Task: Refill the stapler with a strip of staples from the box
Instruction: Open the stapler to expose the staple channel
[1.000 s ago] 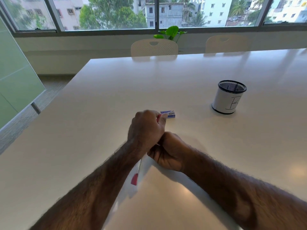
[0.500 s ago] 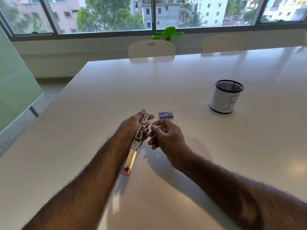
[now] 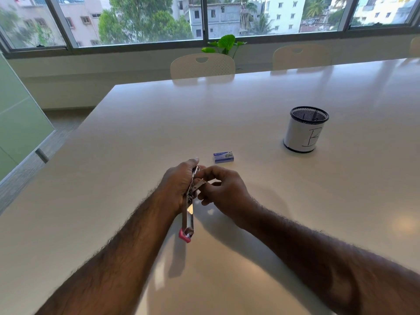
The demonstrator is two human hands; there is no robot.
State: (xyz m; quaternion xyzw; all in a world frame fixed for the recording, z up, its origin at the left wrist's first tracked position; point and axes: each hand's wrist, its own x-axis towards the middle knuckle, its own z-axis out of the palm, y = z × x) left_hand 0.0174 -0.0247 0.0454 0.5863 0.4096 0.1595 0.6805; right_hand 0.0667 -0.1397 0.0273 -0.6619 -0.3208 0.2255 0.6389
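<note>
Right hand (image 3: pixel 223 188) has reached the stapler (image 3: pixel 189 208) gripped by left hand (image 3: pixel 179 184), now pinching it.

Stapler (image 3: pixel 190 208): you hold shiny silver metal, with a pink end cap near you.
Staple box (image 3: pixel 223 157): blue and white print.
Pen cup (image 3: pixel 304 130): black mesh rim, white paper wrap, a black hand-drawn letter on it.
Table (image 3: pixel 250 105): your table is plain glossy white.
Chairs (image 3: pixel 202 65): cream, with a dotted pattern.
Plant (image 3: pixel 225 43): bright green leaves.
</note>
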